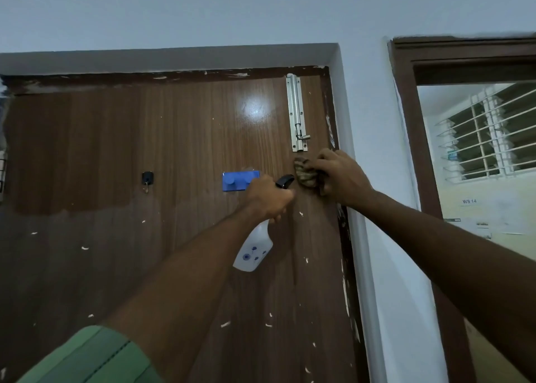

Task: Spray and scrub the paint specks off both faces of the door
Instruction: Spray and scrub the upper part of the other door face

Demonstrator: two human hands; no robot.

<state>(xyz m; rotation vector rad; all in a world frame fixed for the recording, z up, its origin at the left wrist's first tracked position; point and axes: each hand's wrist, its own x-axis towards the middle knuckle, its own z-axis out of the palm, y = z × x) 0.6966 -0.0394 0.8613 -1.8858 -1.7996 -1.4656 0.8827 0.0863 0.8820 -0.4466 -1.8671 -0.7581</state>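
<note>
- The door (179, 150) stands shut in its frame, directly ahead of both hands; its long axis runs vertically, and the face in view carries white paint specks (85, 248) scattered mostly across the lower half and along the right edge.
- The right hand (339, 176) grips a bunched, mottled cloth (304, 173) and presses it against the door face just below the steel tower bolt (297, 113), close to the right edge.
- The left hand (268, 198) is curled round the neck of a white spray bottle (253, 250); the black nozzle (284, 181) points up and right, toward the cloth, and the bottle body hangs down and left.
- The two hands are near each other, the nozzle just beside the cloth; the right hand is nearer the door edge.
- Judgement: the remaining specks lie below and to the left of both hands, so the next stroke calls for a downward shift along the door's long axis.
- Container: the bottle is opaque white; its fill level cannot be determined.
- A blue hook rack (240, 181) is fixed to the door, partly behind the left hand.
</note>
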